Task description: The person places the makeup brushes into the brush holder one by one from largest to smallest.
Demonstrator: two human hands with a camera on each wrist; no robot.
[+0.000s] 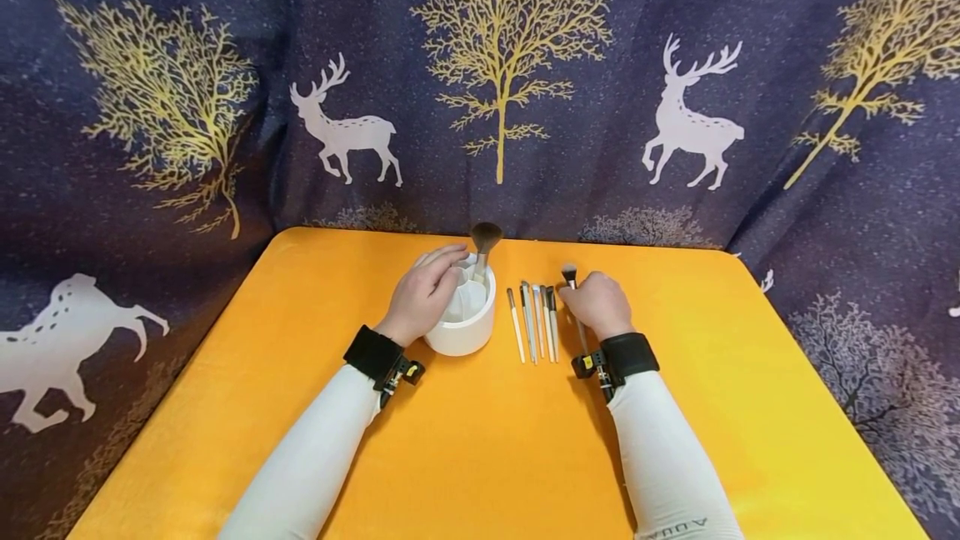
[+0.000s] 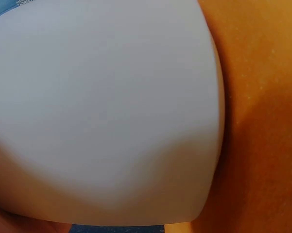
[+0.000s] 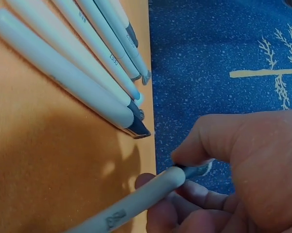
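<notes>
My left hand holds the white round brush holder at its left side and back rim. The holder's wall fills most of the left wrist view. Inside are dividers, and a large makeup brush with dark, fluffy bristles stands in it, bristles up. My right hand pinches another makeup brush between thumb and fingers near its bristle end. That brush's pale handle slants toward the right wrist camera. Left of this hand lie several slim makeup brushes side by side, bristles pointing away.
A yellow-orange tabletop lies under everything. Behind its far edge hangs a dark blue curtain printed with white deer and golden trees. The brush row lies between the holder and my right hand.
</notes>
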